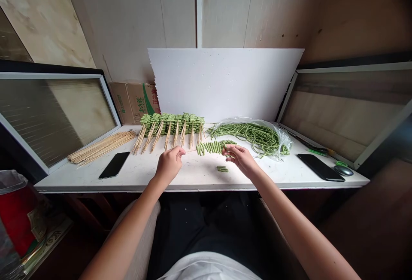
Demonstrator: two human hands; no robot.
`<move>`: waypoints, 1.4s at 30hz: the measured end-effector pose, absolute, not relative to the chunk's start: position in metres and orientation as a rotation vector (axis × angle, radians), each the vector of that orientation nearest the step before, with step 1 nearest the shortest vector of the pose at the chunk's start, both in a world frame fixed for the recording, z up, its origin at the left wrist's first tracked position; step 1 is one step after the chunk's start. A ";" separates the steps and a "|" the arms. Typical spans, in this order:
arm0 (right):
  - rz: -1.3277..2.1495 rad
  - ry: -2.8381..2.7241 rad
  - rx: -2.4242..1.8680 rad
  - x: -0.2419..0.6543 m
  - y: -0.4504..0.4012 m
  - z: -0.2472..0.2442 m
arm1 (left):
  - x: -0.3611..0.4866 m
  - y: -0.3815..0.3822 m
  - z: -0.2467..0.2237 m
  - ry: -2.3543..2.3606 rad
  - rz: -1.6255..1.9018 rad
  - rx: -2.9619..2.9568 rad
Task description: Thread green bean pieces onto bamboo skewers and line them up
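My left hand [169, 165] is closed on the bare end of a bamboo skewer [190, 150], thumb and fingers pinched together. Cut pieces of long green bean [212, 147] sit side by side along that skewer, held just above the white table. At its other end, my right hand [239, 158] has its fingers bent around a bean piece; the exact grip is partly hidden. Beneath lie a few loose cut pieces [222, 168]. Behind my hands, finished-looking bean skewers [172, 124] are stacked in a row, sticks pointing toward me.
Bare skewers [101, 146] lie in a pile at left beside a phone [114, 165]. Whole long beans [247, 134] spill from a clear plastic bag [283, 138] at right. A second dark phone [320, 167] and a mouse [343, 170] rest near the right edge. A white board [225, 84] stands behind.
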State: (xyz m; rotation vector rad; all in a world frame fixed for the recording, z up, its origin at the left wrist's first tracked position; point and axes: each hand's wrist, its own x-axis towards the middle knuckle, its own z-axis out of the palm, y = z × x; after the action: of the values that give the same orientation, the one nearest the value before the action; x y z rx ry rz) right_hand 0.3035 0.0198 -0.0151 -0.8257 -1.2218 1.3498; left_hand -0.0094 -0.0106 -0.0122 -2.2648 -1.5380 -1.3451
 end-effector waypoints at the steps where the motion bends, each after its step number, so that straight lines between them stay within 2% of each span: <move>1: 1.375 -1.200 -0.803 0.302 0.018 -0.014 | -0.009 -0.011 -0.012 -1.541 -1.343 -2.266; 28: 1.452 -1.025 -0.738 0.290 0.012 -0.013 | -0.006 -0.008 -0.019 -1.477 -1.401 -2.286; 42: 1.309 -0.952 -0.759 0.284 0.009 -0.011 | -0.001 -0.013 -0.014 -1.444 -1.424 -2.273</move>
State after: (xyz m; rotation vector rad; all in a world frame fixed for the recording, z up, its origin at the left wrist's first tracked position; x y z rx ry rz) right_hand 0.2838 0.0092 -0.0115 -0.7587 -0.9516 1.3089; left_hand -0.0009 -0.0131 -0.0142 -2.2734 -1.4444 -1.4240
